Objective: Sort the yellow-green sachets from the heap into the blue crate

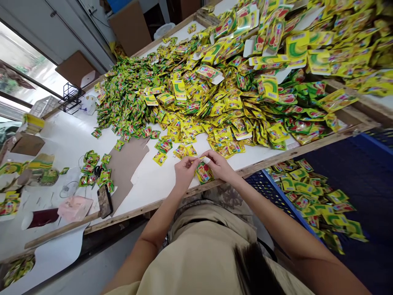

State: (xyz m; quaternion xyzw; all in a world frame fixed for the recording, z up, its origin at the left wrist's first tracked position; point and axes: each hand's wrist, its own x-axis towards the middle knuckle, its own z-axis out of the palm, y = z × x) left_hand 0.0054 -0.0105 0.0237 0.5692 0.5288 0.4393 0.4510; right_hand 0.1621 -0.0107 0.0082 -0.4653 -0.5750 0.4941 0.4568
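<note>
A small green and yellow packet (204,173) with a red and white print hangs between my hands at the table's front edge. My left hand (185,169) pinches its top left side with thumb and forefinger. At its top right, my right hand (218,164) is closed in a pinch too, and the fingertips of both hands nearly meet. The fingers partly hide the packet's upper edge. Just beyond my hands lie yellow sachets (181,151) on the white tabletop (159,180). A large heap of green and yellow sachets (132,94) spreads behind them.
Yellow boxes with white flaps (178,87) lie on the heap. A blue crate (353,164) with filled packets stands low at the right. On the left are a phone (105,200), a pink packet (75,208), a dark red cup (43,218) and a cardboard sheet (125,172). Wooden edging (270,162) borders the table.
</note>
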